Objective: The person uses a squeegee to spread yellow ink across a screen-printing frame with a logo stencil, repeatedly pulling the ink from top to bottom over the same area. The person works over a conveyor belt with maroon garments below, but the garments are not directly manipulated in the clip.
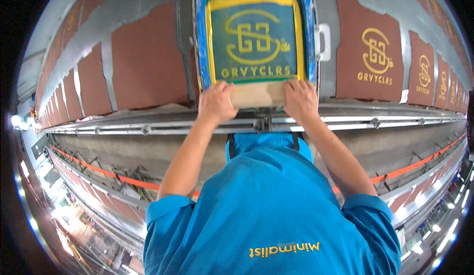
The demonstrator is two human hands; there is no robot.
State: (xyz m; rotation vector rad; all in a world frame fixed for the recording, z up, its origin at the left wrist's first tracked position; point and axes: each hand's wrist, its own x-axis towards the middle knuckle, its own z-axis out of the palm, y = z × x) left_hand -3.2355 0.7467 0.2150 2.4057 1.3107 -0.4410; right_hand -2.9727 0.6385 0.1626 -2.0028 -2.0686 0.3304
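Observation:
A squeegee [258, 95] with a pale wooden handle and a green blade edge lies across the near end of a printing screen [217, 38]. My left hand [216, 103] is wrapped round its left end, thumb on the near side. At the other end my right hand [301, 100] grips the handle in the same way. Yellow ink borders the screen's green mesh [270, 20], which bears a round emblem and lettering. Blue tape covers the frame's sides, and a white handle [323, 42] sticks out on the right. Whatever lies under the screen is hidden.
Brown fabric panels [148, 57] without a print lie on the long grey table to the left. To the right, brown panels [371, 52] carry the yellow emblem. A metal rail [197, 126] runs along the table's near edge. Behind me stretches an orange strip [133, 180] beside another table.

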